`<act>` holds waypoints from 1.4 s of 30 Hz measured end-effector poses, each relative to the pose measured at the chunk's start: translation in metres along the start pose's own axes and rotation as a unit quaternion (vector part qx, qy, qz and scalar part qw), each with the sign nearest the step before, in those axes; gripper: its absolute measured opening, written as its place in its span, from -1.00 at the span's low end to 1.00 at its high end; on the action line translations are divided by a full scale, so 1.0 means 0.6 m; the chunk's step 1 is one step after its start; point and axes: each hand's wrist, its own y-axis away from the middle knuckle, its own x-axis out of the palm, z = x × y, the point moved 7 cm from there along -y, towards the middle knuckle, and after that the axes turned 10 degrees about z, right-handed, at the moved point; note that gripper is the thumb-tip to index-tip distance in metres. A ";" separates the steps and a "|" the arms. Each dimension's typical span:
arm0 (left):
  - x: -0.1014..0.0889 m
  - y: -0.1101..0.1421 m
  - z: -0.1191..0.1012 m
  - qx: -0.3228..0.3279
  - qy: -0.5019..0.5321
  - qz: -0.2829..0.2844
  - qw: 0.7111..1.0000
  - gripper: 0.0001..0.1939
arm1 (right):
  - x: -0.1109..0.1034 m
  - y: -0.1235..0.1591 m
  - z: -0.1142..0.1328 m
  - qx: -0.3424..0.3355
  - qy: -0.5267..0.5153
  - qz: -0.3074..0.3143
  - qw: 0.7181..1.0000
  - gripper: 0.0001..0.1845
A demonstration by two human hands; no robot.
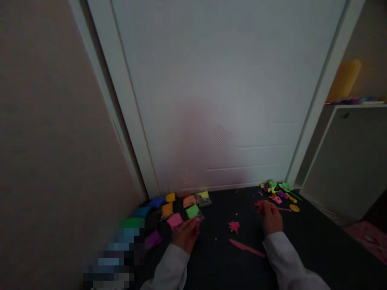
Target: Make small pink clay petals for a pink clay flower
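My left hand (186, 236) is closed, its fingertips pinched on a small pink piece of clay (197, 220). It is beside the bags of coloured clay. My right hand (272, 219) grips a thin pink modelling tool (281, 208), which sticks out on both sides of the fingers. Between the hands lies a small pinkish-red clay shape (234, 226) with green bits around its edge. Nearer to me is a pink plastic knife (246, 247), close to my right wrist. A tiny pink ball (215, 239) and a green speck (236, 214) rest on the dark surface.
Several clay packets, among them an orange one (167, 210), a light green one (192, 211) and a purple one (153, 239), lie at left. Small clay figures (278, 192) cluster at back right by a yellow disc (294, 208). A white panel (223, 100) rises behind.
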 end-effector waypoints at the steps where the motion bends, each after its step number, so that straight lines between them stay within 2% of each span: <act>1: -0.002 -0.003 0.002 -0.008 0.007 -0.006 1.000 -0.88 | -0.004 -0.007 -0.014 0.016 -0.022 -0.011 1.000 -0.72; 3: -0.004 -0.005 0.006 -0.024 0.019 -0.022 0.999 -0.86 | -0.007 -0.016 -0.036 0.042 -0.060 -0.022 0.997 -0.72; 7: 0.006 -0.001 0.003 -0.025 0.018 -0.019 0.999 -0.87 | -0.005 -0.019 -0.056 0.079 -0.123 -0.020 0.989 -0.77; 13: 0.021 0.000 0.007 -0.040 0.031 0.032 0.998 -0.84 | -0.007 -0.020 -0.057 0.106 -0.204 -0.014 0.973 -0.81; 17: 0.020 0.001 0.011 -0.044 0.037 0.033 0.998 -0.83 | -0.009 -0.017 -0.049 0.123 -0.245 -0.005 0.962 -0.83; 24: 0.041 0.011 0.012 -0.068 0.027 0.095 0.993 -0.86 | -0.004 -0.010 -0.047 0.152 -0.274 0.018 0.949 -0.84; 42: 0.045 0.019 0.024 -0.068 0.023 0.080 0.994 -0.84 | -0.013 -0.013 -0.061 0.176 -0.299 -0.001 0.938 -0.91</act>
